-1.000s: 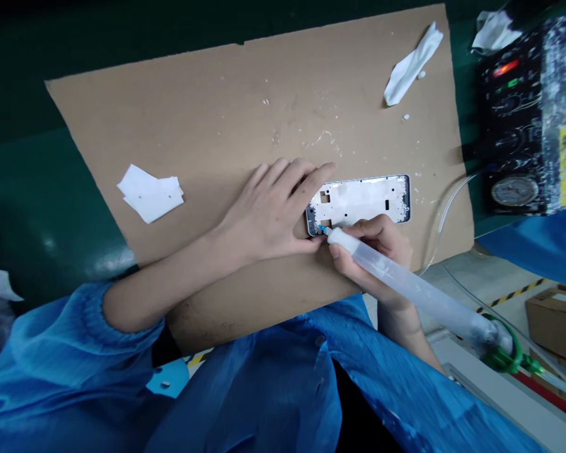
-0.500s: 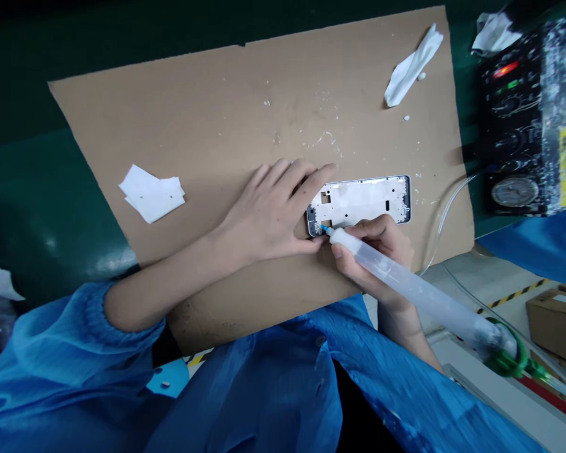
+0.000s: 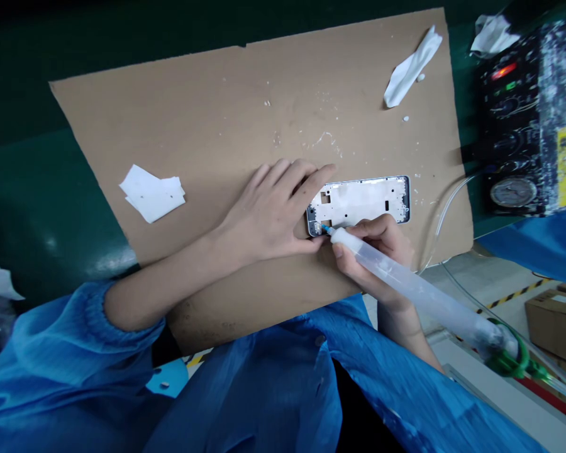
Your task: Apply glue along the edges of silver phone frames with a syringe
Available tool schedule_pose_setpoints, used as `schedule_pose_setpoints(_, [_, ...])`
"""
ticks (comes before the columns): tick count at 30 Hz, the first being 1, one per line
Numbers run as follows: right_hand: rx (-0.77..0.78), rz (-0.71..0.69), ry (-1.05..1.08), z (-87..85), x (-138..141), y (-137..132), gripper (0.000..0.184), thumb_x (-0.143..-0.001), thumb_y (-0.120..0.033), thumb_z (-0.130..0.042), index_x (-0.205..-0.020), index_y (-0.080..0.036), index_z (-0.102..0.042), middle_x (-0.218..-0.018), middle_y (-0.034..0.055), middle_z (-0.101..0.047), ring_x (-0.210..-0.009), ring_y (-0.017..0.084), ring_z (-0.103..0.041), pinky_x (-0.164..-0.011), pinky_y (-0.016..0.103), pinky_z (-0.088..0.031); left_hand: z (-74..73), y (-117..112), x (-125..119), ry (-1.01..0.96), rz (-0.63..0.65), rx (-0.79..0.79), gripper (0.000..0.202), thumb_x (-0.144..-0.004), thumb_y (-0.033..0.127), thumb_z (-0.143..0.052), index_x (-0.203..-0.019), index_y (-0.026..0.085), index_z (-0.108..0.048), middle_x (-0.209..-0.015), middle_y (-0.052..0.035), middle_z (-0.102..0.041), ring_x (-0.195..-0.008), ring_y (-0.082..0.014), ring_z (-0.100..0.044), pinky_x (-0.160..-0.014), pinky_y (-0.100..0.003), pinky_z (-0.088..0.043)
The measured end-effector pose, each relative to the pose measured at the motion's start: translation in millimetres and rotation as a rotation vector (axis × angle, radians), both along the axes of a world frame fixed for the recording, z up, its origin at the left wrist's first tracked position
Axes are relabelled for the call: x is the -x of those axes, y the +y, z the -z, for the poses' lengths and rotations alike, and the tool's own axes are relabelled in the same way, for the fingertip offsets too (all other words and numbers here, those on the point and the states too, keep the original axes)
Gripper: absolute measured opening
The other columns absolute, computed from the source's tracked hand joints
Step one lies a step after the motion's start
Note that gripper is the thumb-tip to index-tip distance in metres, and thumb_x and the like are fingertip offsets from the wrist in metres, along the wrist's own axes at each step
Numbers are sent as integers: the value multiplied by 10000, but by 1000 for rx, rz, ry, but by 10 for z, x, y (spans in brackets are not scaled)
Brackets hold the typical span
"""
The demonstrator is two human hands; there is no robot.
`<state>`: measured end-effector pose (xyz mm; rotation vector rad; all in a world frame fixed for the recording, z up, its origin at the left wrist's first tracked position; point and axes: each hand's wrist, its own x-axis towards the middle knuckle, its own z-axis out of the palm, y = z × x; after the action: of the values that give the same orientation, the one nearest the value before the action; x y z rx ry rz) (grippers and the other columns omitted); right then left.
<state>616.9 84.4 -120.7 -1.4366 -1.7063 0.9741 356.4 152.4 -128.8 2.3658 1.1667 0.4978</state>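
Observation:
A white phone frame (image 3: pixel 363 200) lies flat on a brown cardboard sheet (image 3: pixel 207 119). My left hand (image 3: pixel 268 211) rests on the cardboard with its fingers curled over the frame's left end, pressing it down. My right hand (image 3: pixel 375 251) is wrapped round a long clear glue syringe (image 3: pixel 405 286). The syringe's blue tip (image 3: pixel 327 230) touches the frame's lower left corner. A green cap and a clear hose leave the syringe's back end (image 3: pixel 507 355).
A black dispenser box (image 3: pixel 523 119) with a gauge and lit lamps stands at the right. White paper scraps (image 3: pixel 151 192) lie at the left of the cardboard and a crumpled wipe (image 3: pixel 412 66) at the upper right. Cardboard boxes (image 3: pixel 554 321) sit on the floor at the right.
The syringe tip has crept slightly to the right along the frame's lower edge. My left hand has stayed put.

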Motion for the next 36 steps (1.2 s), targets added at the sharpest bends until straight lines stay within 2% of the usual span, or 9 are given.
schedule_pose_setpoints(7, [7, 3, 17, -21, 24, 6, 255, -947, -351, -970, -1020, -282, -736, -845, -12, -806, -643, 161, -716, -536, 263, -568, 31, -6, -1, -8, -8, 5, 950, -967, 508, -848, -1786, 245, -446, -1601, -195, -681, -1412, -433, -651, -1173, -549, -503])
schedule_pose_setpoints(12, [-53, -22, 36, -16, 24, 11, 272, -932, -312, -994, -1029, -286, -741, -844, -17, -814, -623, 155, -714, -523, 256, -553, 34, -11, -4, -7, -9, -9, 950, -969, 518, -855, -1788, 257, -450, -1594, -183, -692, -1405, -422, -652, -1160, -535, -506])
schedule_pose_setpoints(18, [-46, -36, -35, -13, 12, 13, 256, -956, -373, -972, -1049, -285, -750, -832, -4, -814, -627, 179, -727, -509, 282, -575, 20, -4, -7, 6, -5, -24, 928, -970, 519, -853, -1770, 225, -484, -1588, -188, -699, -1395, -415, -661, -1158, -534, -515])
schedule_pose_setpoints(22, [-26, -22, -27, 1, 14, 4, 260, -951, -400, -974, -1037, -285, -758, -830, -2, -815, -641, 189, -739, -510, 292, -590, 23, -4, -9, 3, -9, -19, 927, -981, 543, -852, -1778, 245, -485, -1586, -182, -702, -1393, -410, -657, -1157, -535, -519])
schedule_pose_setpoints(36, [4, -17, 38, 4, 5, -10, 273, -971, -389, -966, -1055, -289, -726, -869, -5, -822, -681, 179, -752, -553, 280, -591, 23, -5, -7, 3, -6, -17, 924, -982, 523, -841, -1776, 227, -472, -1585, -197, -692, -1392, -423, -657, -1146, -543, -513])
